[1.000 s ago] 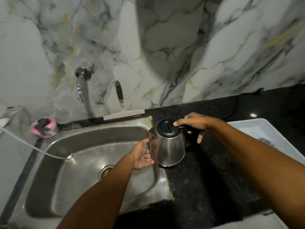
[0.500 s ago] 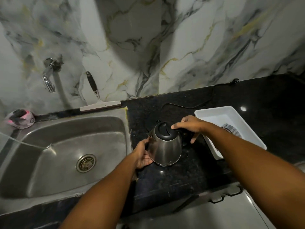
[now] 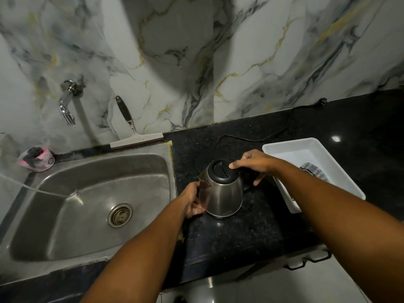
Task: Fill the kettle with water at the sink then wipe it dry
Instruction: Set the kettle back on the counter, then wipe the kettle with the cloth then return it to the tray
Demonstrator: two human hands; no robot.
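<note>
A steel kettle (image 3: 225,194) with a black lid stands on the black counter (image 3: 240,232), just right of the steel sink (image 3: 87,206). My right hand (image 3: 253,164) grips its black handle, with the thumb resting on the lid. Against the kettle's left side, under the spout, my left hand (image 3: 192,201) is cupped. A chrome tap (image 3: 67,106) juts from the marble wall above the sink's far left. A checked cloth (image 3: 314,171) lies in a white tray (image 3: 328,154) to the right.
A squeegee (image 3: 133,132) leans on the wall behind the sink. A pink and black scrubber (image 3: 36,158) sits at the sink's far left corner. A black cord (image 3: 262,137) trails across the counter behind the kettle. A thin clear tube (image 3: 43,189) drapes into the sink.
The kettle has moved right, from over the sink's edge onto the counter, still held by both hands. My view has swung right and lifted, bringing the white tray into sight.
</note>
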